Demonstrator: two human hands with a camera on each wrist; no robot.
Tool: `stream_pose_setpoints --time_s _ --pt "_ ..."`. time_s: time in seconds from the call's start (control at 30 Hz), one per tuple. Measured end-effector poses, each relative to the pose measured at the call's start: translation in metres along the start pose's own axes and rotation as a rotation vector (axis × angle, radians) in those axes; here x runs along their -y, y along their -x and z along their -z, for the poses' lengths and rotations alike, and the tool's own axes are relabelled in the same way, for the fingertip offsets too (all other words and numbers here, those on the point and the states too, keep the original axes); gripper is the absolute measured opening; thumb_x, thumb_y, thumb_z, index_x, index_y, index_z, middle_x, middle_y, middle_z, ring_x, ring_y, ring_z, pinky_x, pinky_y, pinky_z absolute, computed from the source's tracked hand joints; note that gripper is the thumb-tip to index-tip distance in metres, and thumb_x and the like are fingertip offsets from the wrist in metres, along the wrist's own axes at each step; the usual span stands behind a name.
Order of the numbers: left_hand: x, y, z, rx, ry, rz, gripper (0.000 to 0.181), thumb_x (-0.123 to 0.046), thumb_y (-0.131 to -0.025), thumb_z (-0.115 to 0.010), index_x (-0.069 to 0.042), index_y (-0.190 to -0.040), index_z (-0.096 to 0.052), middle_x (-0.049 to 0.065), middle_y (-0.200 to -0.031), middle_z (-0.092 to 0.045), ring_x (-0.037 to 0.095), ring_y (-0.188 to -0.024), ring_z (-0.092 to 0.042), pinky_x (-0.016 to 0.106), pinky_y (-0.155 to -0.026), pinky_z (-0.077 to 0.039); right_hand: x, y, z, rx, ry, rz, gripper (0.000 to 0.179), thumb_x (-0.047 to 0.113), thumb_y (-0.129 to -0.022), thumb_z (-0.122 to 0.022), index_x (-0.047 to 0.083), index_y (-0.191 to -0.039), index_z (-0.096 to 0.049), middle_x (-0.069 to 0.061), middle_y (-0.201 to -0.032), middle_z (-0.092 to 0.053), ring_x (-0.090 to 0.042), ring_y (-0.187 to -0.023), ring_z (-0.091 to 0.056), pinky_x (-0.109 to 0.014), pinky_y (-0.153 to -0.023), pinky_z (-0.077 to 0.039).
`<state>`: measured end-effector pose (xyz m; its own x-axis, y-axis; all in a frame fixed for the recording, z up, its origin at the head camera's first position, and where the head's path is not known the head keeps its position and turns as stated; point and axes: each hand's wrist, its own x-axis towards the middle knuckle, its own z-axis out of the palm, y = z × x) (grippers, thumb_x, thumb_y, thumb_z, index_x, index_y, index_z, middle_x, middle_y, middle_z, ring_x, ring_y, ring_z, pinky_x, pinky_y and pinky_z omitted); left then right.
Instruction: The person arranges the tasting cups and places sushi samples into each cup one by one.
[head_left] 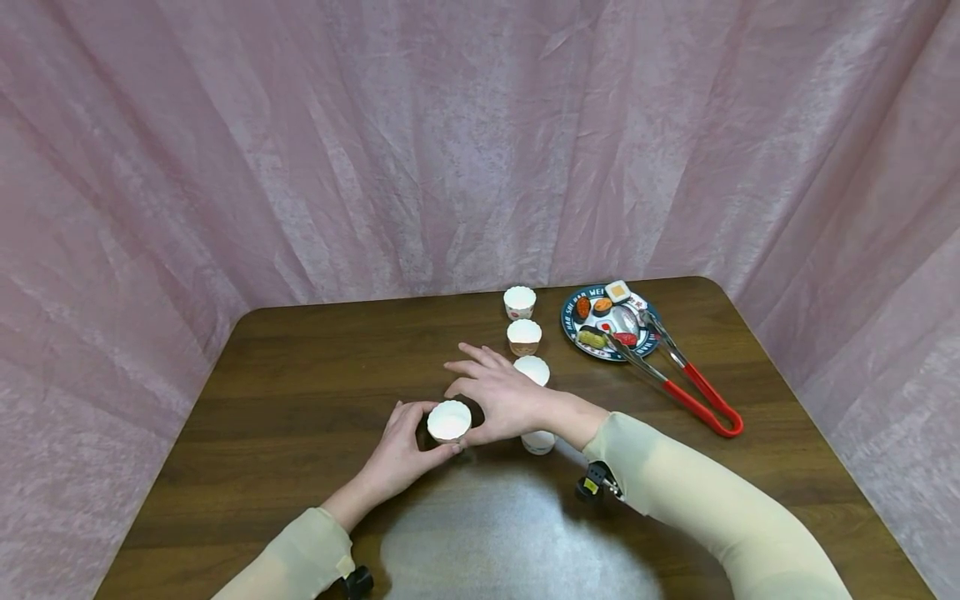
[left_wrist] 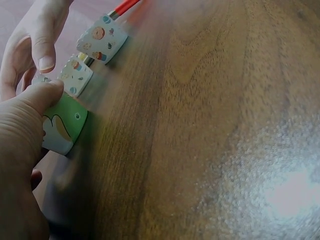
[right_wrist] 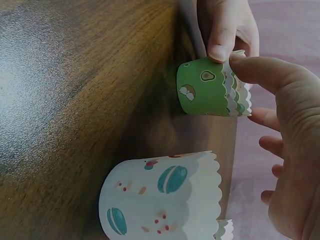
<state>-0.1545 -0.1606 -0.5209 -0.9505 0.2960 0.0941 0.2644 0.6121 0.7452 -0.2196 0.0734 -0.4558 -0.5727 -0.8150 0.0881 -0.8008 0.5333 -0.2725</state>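
Observation:
A small stack of scalloped paper baking cups (head_left: 449, 422) sits between both hands at the middle of the table; the outermost is green with printed pictures (right_wrist: 200, 87). My left hand (head_left: 408, 446) holds the stack, thumb on the near side and fingers round the far left. From the right, my right hand (head_left: 498, 396) has its thumb and index finger at opposite sides of the scalloped rim, the other fingers spread. Several rims show slightly apart in the right wrist view. Just right of the hands, a white patterned cup (right_wrist: 150, 195) stands in a row, partly behind my right wrist.
Other paper cups (head_left: 519, 302) continue the row toward the table's back edge. At the back right, a round plate (head_left: 570, 327) bears several sushi-like pieces. Red-handled tongs (head_left: 701, 400) lie with their tips over it. A pink curtain (head_left: 465, 150) hangs behind the table.

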Motion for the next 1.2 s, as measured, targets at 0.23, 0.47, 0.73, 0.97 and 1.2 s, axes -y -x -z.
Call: stream_pose_setpoints --time_s 0.23,0.47,0.73,0.97,1.2 --pt "-0.0005 0.0005 0.0006 0.006 0.012 0.01 0.069 -0.056 -0.082 -0.082 -0.016 -0.133 -0.058 -0.007 -0.128 -0.06 0.02 -0.134 -0.041 0.054 -0.123 -0.005 -0.0004 -0.0031 -0.0024 -0.007 -0.025 0.016 0.063 0.06 -0.079 -0.081 0.023 -0.128 -0.066 -0.009 -0.159 -0.041 -0.034 -0.155 -0.01 -0.057 -0.122 -0.012" --pt "-0.001 0.0008 0.001 0.016 0.015 0.018 0.07 -0.058 -0.082 -0.08 -0.017 -0.134 -0.057 -0.006 -0.129 -0.06 0.021 -0.136 -0.039 0.055 -0.123 -0.005 0.0001 -0.0048 -0.0029 0.003 -0.035 0.008 0.06 0.061 -0.078 -0.082 0.026 -0.125 -0.068 -0.008 -0.16 -0.041 -0.033 -0.156 -0.009 -0.055 -0.123 -0.011" --pt "-0.0002 0.0012 0.0007 0.014 0.018 0.028 0.069 -0.059 -0.082 -0.08 -0.018 -0.134 -0.057 -0.006 -0.13 -0.059 0.025 -0.141 -0.035 0.056 -0.123 -0.006 0.0 -0.0071 -0.0057 0.003 -0.03 0.008 0.059 0.061 -0.077 -0.082 0.027 -0.123 -0.069 -0.008 -0.159 -0.042 -0.033 -0.156 -0.01 -0.055 -0.123 -0.012" --pt "-0.0001 0.0 0.0 0.004 0.013 0.009 0.067 -0.06 -0.082 -0.079 -0.02 -0.13 -0.059 -0.009 -0.127 -0.06 0.019 -0.133 -0.041 0.053 -0.123 -0.005 0.0001 -0.0082 -0.0066 -0.005 -0.029 0.011 0.058 0.062 -0.076 -0.082 0.027 -0.12 -0.069 -0.007 -0.158 -0.043 -0.032 -0.155 -0.012 -0.055 -0.122 -0.014" --pt "-0.0002 0.0006 0.0002 0.004 0.016 0.003 0.068 -0.061 -0.082 -0.079 -0.021 -0.132 -0.059 -0.01 -0.127 -0.06 0.019 -0.133 -0.041 0.054 -0.123 -0.005 0.001 -0.0078 -0.0056 0.0 -0.024 0.008 0.056 0.061 -0.077 -0.082 0.027 -0.12 -0.069 -0.005 -0.159 -0.042 -0.031 -0.156 -0.009 -0.054 -0.123 -0.013"
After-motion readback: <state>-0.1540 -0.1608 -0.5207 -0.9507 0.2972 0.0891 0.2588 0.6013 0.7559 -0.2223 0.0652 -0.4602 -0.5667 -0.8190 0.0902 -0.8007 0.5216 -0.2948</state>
